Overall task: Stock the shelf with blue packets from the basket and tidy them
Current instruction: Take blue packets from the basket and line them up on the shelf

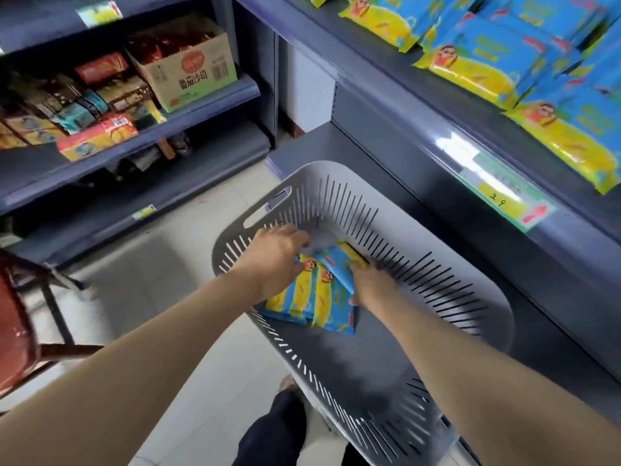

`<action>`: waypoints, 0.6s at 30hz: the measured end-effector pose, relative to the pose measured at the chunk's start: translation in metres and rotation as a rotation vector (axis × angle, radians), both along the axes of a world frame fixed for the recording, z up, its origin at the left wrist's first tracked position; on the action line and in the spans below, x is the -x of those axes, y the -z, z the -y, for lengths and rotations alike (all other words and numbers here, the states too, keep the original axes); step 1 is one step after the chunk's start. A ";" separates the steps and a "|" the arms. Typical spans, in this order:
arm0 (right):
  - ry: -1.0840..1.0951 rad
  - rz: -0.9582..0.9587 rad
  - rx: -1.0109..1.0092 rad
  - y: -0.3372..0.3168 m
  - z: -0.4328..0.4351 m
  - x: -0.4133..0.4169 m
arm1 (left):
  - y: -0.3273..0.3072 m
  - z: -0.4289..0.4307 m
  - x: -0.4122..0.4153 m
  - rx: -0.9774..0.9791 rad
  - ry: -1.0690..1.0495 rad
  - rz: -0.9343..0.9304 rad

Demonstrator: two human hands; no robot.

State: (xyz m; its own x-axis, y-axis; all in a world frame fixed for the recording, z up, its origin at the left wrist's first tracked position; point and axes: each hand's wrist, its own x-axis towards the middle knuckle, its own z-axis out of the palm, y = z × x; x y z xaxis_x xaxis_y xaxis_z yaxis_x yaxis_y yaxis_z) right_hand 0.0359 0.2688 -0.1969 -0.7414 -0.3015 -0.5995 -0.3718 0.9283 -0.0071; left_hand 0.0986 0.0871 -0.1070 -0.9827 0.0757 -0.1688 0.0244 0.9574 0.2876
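As both arms reach down into a grey slotted basket (497, 317), a person gathers blue-and-yellow stock for a shop display. At far left, side shelving (208, 105) carries mixed goods and an opened cardboard box (188, 68). Moving right, the left hand (275, 260) lies over the far ends of the loose packets (295, 299), its fingers (297, 237) curled down past their top edges; blur hides whether they have closed on anything. The packets lie overlapped on the basket floor, long axes running away from the person and leaning slightly right, printed cartoon faces at the far end. Beside them, the right hand (369, 285) grips the top packet (337, 264) by its right edge, tipping it up on its side. Further right and above stands the shelf (386, 79), where a stocked row (487, 52) lies with lengths along the front edge, yellow sides forward, above a price label (500, 196). The shelf sits up and to the right of both hands, nearer the right one, which looks best placed to carry the packet there, probably turning it to match the row.
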 end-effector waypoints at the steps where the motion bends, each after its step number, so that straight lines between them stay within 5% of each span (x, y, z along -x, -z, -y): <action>1: 0.021 0.010 -0.006 0.003 0.001 0.001 | 0.002 -0.001 0.001 0.004 0.002 0.002; 12: 0.083 -0.207 0.124 -0.038 -0.016 0.009 | 0.020 -0.029 0.016 0.015 -0.058 0.188; 18: 0.141 -0.148 0.127 -0.068 -0.028 -0.002 | 0.048 -0.054 0.022 -0.080 -0.426 0.420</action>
